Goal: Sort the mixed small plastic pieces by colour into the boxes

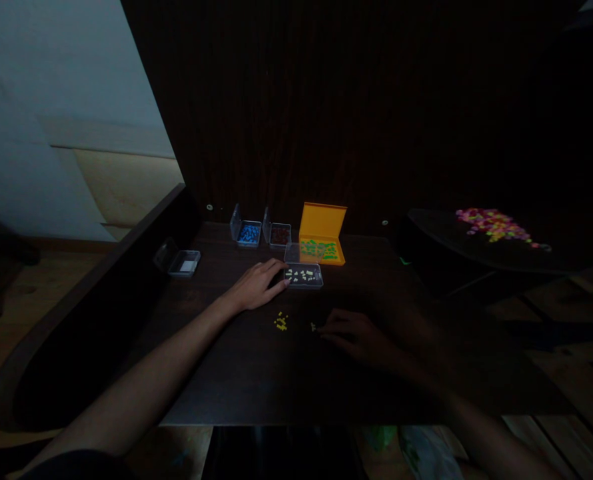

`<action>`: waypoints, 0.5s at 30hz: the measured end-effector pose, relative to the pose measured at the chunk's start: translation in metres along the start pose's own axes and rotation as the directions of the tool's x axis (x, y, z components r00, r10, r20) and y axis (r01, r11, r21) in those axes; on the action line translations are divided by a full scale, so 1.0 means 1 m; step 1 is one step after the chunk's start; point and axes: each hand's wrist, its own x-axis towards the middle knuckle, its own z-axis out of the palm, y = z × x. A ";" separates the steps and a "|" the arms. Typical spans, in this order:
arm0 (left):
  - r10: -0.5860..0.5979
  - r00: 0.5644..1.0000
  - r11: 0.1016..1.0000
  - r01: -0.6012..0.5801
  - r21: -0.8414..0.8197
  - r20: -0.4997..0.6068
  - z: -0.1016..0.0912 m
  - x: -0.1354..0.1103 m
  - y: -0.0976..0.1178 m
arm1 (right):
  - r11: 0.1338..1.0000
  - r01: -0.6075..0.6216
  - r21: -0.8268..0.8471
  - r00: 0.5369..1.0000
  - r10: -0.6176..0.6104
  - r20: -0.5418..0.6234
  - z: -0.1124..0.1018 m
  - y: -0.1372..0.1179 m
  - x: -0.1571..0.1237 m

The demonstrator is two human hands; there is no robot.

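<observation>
My left hand lies flat on the dark table, fingers stretched out, its fingertips touching the left side of a small clear box that holds several pale yellow pieces. My right hand rests in shadow to the right, fingers bent, its fingertips at a tiny pale piece on the table. Whether it grips that piece is too dark to see. A small heap of yellow pieces lies between the two hands.
At the back stand an open orange box with green pieces, a clear box of blue pieces and one of dark red pieces. Another clear box sits at the left edge. A pink and yellow pile lies on a dark surface at right.
</observation>
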 end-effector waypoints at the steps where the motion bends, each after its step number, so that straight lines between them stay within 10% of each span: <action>1: 0.000 1.000 1.000 0.000 -0.001 0.003 0.000 0.000 0.000 | 1.000 -0.001 -0.009 1.000 0.001 -0.005 0.000 0.000 0.000; 15: -0.004 1.000 1.000 0.004 -0.002 0.013 -0.002 0.001 0.001 | 0.998 -0.041 -0.047 0.995 0.036 -0.098 0.005 0.001 0.007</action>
